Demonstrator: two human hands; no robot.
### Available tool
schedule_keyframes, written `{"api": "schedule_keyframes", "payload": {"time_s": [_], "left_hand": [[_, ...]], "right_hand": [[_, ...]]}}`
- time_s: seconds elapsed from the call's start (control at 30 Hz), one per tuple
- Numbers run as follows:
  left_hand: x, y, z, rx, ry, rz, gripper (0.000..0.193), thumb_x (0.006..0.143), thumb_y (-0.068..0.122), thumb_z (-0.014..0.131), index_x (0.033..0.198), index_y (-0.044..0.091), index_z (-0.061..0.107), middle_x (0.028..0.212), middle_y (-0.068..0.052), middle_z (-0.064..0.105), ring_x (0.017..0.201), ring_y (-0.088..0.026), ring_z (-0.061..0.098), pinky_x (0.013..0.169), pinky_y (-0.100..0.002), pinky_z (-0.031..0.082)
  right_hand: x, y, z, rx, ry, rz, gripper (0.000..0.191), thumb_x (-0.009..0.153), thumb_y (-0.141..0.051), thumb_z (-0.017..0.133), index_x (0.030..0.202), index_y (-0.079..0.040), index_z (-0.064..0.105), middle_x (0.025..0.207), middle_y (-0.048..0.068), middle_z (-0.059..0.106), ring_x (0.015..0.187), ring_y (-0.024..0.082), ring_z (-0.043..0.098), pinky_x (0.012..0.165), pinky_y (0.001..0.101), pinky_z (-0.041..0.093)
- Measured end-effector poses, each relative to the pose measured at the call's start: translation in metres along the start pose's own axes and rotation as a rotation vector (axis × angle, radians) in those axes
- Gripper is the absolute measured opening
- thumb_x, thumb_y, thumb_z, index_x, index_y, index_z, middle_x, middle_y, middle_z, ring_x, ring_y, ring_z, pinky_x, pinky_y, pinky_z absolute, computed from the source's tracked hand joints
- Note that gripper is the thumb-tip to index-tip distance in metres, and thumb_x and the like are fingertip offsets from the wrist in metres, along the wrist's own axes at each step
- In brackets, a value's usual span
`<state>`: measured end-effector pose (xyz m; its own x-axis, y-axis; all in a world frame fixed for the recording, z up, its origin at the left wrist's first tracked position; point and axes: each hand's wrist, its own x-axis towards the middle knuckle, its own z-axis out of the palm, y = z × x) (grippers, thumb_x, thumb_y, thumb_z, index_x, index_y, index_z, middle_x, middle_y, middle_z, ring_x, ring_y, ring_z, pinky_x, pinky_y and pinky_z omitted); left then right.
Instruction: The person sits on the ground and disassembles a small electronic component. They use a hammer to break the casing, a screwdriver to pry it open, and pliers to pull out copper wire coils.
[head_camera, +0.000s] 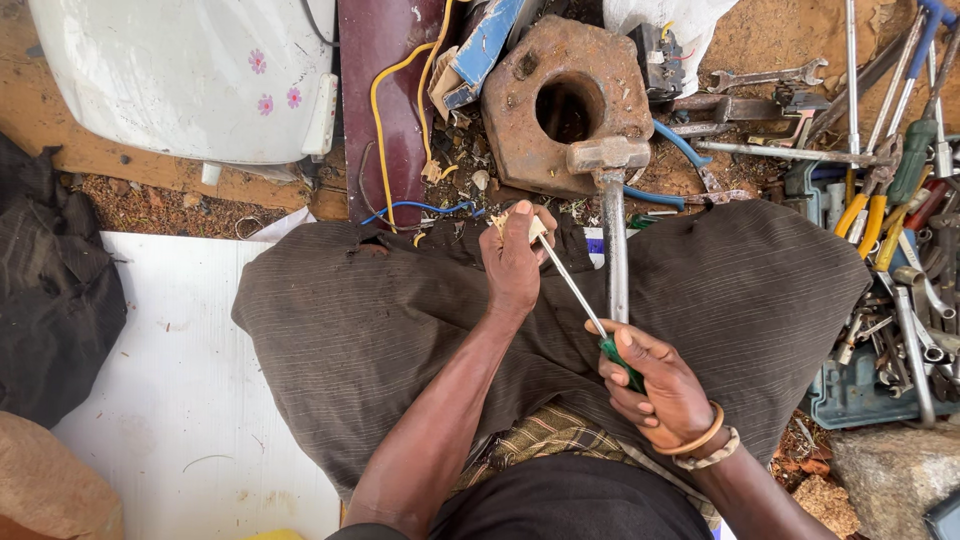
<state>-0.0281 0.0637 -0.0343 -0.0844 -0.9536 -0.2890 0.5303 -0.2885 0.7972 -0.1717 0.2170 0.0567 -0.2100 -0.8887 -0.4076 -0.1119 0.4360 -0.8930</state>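
Outdoors on bare dirt, seated, lap draped in brown striped cloth (380, 330). Right hand (655, 390) wrapped tight around green-handled screwdriver (590, 312), shaft angled up so tip meets small pale part (536, 229) pinched firmly in closed left hand (515, 262) over knees, steadied for prying. Steel hammer (612, 200) propped between legs, head against rusty holed metal block (565, 105). Heap of spanners and pliers (890, 230) close at right.
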Motion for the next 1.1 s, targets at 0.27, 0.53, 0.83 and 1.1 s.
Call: {"api": "schedule_keyframes", "payload": {"time_s": [0.27,0.53,0.83,1.1], "left_hand": [[0.005,0.014,0.0,0.376,-0.011,-0.006,0.051,0.104,0.041,0.049,0.08,0.002,0.069,0.063,-0.001,0.055,0.057,-0.009,0.051,0.052,-0.029,0.039],[0.013,0.038,-0.001,0.636,-0.392,-0.187,0.051,0.099,0.042,0.052,0.071,0.003,0.069,0.054,-0.003,0.054,0.05,-0.011,0.049,0.048,-0.032,0.038],[0.008,0.03,0.002,-0.268,-0.05,-0.547,0.037,0.101,0.037,0.057,0.083,0.005,0.065,0.069,-0.006,0.059,0.051,-0.01,0.05,0.045,-0.026,0.043],[0.011,0.028,-0.004,-0.468,0.017,-0.561,0.031,0.102,0.035,0.057,0.088,0.008,0.065,0.076,-0.008,0.064,0.059,-0.013,0.06,0.053,-0.029,0.056]], "right_hand": [[0.016,-0.034,-0.028,-1.016,0.127,-0.599,0.032,0.094,-0.024,0.074,0.125,-0.017,0.075,0.069,-0.004,0.064,0.04,0.005,0.042,0.031,0.0232,0.032],[0.04,-0.098,-0.104,-1.278,-0.182,-0.615,0.038,0.086,-0.024,0.072,0.124,-0.028,0.073,0.062,-0.005,0.063,0.042,0.01,0.048,0.035,0.0313,0.039],[0.008,-0.071,-0.036,-0.788,0.08,-0.273,0.036,0.088,-0.02,0.075,0.124,-0.017,0.075,0.062,0.001,0.065,0.042,0.011,0.044,0.038,0.0312,0.035],[-0.002,-0.054,-0.019,-0.702,0.124,-0.307,0.034,0.092,-0.022,0.072,0.125,-0.014,0.075,0.063,0.0,0.064,0.044,0.007,0.043,0.039,0.0292,0.033]]}}
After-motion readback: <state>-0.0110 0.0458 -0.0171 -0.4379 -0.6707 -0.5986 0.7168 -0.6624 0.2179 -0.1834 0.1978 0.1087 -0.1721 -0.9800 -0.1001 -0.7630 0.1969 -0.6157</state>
